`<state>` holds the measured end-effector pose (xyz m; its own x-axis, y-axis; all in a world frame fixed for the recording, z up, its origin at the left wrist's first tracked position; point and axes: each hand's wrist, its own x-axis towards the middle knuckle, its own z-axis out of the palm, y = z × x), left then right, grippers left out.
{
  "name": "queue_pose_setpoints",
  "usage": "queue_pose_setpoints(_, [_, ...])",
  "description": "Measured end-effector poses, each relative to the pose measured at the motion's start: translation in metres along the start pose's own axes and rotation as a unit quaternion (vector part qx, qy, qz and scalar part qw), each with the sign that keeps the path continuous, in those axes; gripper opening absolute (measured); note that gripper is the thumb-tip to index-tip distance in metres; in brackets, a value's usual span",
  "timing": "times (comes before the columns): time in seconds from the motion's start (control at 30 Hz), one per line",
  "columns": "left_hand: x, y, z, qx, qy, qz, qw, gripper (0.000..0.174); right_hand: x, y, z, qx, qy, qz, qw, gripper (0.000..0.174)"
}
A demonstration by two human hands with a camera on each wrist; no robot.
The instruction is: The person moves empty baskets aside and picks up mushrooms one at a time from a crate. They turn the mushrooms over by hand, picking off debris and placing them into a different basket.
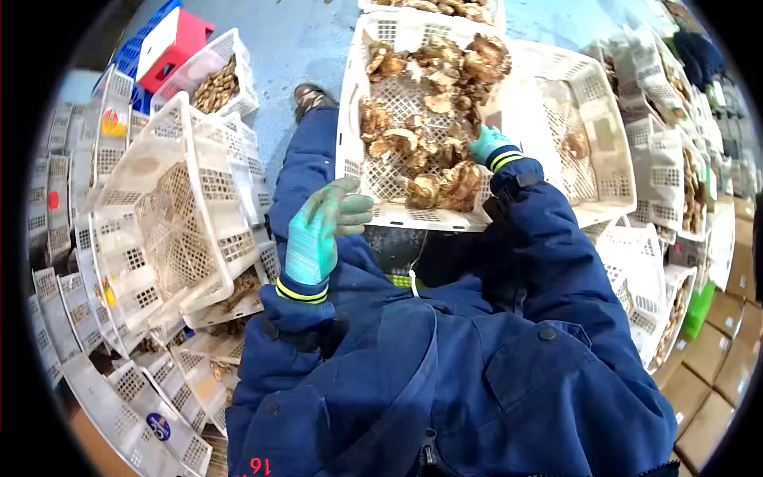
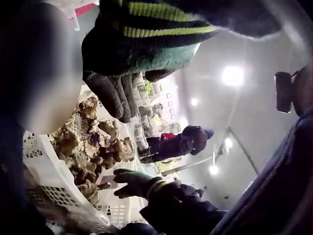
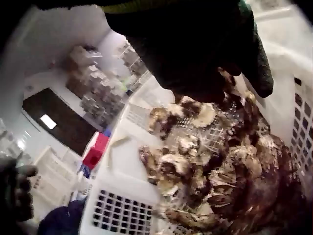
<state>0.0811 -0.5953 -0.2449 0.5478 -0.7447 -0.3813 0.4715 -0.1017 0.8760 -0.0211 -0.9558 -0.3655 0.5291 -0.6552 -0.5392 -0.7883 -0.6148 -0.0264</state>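
Observation:
A white plastic crate (image 1: 350, 135) with brown mushrooms (image 1: 397, 143) stands before the person in the head view. The gloved right hand (image 1: 489, 145) is inside its right side, close to mushrooms; in the right wrist view this hand (image 3: 205, 58) hangs over the mushrooms (image 3: 234, 171), its fingertips partly dark, so a hold cannot be told. The gloved left hand (image 1: 322, 226) hovers off the crate's near left corner with its fingers extended and nothing in them. In the left wrist view the left hand (image 2: 132, 73) shows above, and the right hand (image 2: 134, 183) beside the mushrooms.
A second white crate (image 1: 616, 159) with a few mushroom pieces adjoins on the right. Stacked crates (image 1: 167, 230) stand on the left, and more crates (image 1: 660, 175) on the right near cardboard boxes (image 1: 707, 358). A red and white stool (image 1: 171, 48) is at upper left. Another person (image 2: 181, 144) stands beyond.

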Motion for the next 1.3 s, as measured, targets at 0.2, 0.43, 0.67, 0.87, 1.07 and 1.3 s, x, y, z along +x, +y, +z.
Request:
queue_pose_setpoints(0.2, [0.017, -0.015, -0.005, -0.139, -0.046, -0.030, 0.989, 0.041, 0.007, 0.004, -0.002, 0.101, -0.056, -0.047, 0.992, 0.032])
queue_pose_setpoints(0.43, [0.004, -0.002, 0.041, 0.028, -0.042, -0.026, 0.998, 0.054, -0.147, 0.012, -0.074, 0.558, 0.029, -0.277, 0.782, 0.034])
queue_pose_setpoints(0.67, [-0.001, -0.013, 0.070, -0.048, -0.105, 0.065, 0.991, 0.033, -0.249, -0.037, -0.110, 0.181, 0.351, -0.597, 0.698, 0.033])
queue_pose_setpoints(0.87, [-0.017, -0.017, 0.033, 0.513, -0.005, 0.405, 0.757, 0.029, -0.283, -0.053, -0.084, 0.075, 0.250, -0.651, 0.713, 0.026])
queue_pose_setpoints(1.07, [-0.014, -0.013, 0.037, 0.588, 0.019, 0.385, 0.711, 0.038, -0.286, -0.052, -0.076, 0.171, 0.217, -0.659, 0.699, 0.021])
queue_pose_setpoints(1.3, [-0.021, 0.027, 0.070, 0.014, 0.124, 0.134, 0.983, 0.018, -0.277, -0.056, -0.064, 0.685, -0.196, -0.218, 0.667, 0.051])
